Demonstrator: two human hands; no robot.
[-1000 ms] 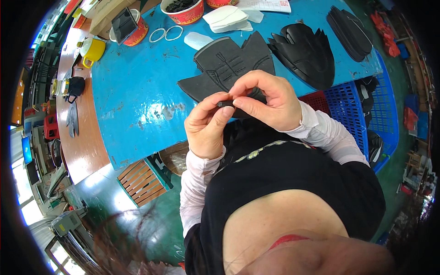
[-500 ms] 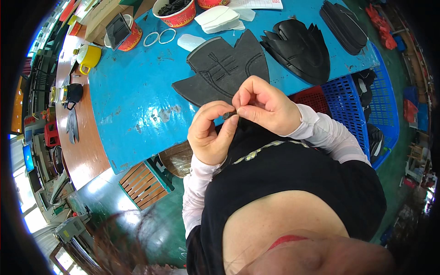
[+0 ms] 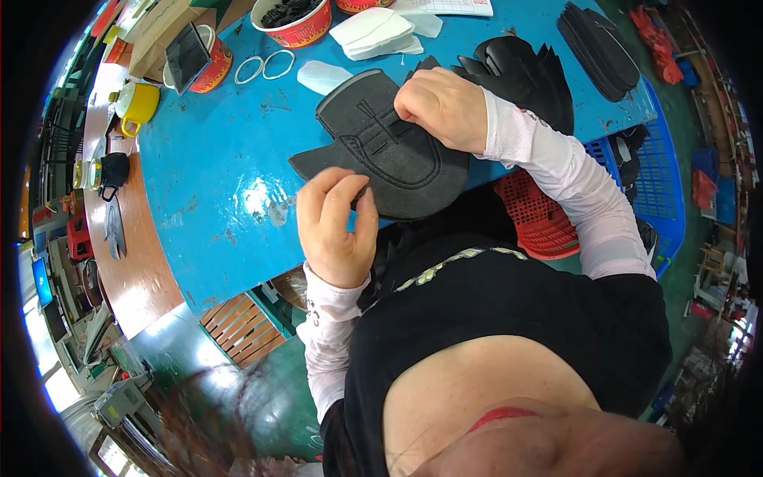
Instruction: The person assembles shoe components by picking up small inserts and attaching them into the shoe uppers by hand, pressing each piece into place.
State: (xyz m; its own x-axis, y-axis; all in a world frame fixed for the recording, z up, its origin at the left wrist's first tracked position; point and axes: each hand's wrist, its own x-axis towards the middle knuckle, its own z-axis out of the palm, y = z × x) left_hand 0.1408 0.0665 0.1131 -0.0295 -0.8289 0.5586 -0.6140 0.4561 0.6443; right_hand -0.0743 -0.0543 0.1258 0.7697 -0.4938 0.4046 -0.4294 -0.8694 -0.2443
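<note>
On the blue table in front of me lies a black stitched shoe upper (image 3: pixel 401 171), with slits and a curved seam; more black layers show under it. My right hand (image 3: pixel 445 110) rests over its right side, fingers curled and pressed together close to the slits; what they grip is hidden. My left hand (image 3: pixel 338 230) is at the upper's lower left edge, thumb and fingers closed on a small dark piece (image 3: pixel 361 193), mostly covered by the fingertips. Beyond my right hand sits a stack of black shoe uppers (image 3: pixel 520 75).
Black insole-shaped pieces (image 3: pixel 598 52) are stacked at the far right. At the back stand a red paper bowl of black bits (image 3: pixel 298 32), white sheets (image 3: pixel 373 33), two white rings (image 3: pixel 278 65) and a phone (image 3: pixel 187 60) against another bowl. Blue (image 3: pixel 664 175) and red baskets (image 3: pixel 540 219) stand right.
My hands were together holding a small dark piece between them. They have parted: the right has gone up onto the shoe upper, the left down and leftward.
</note>
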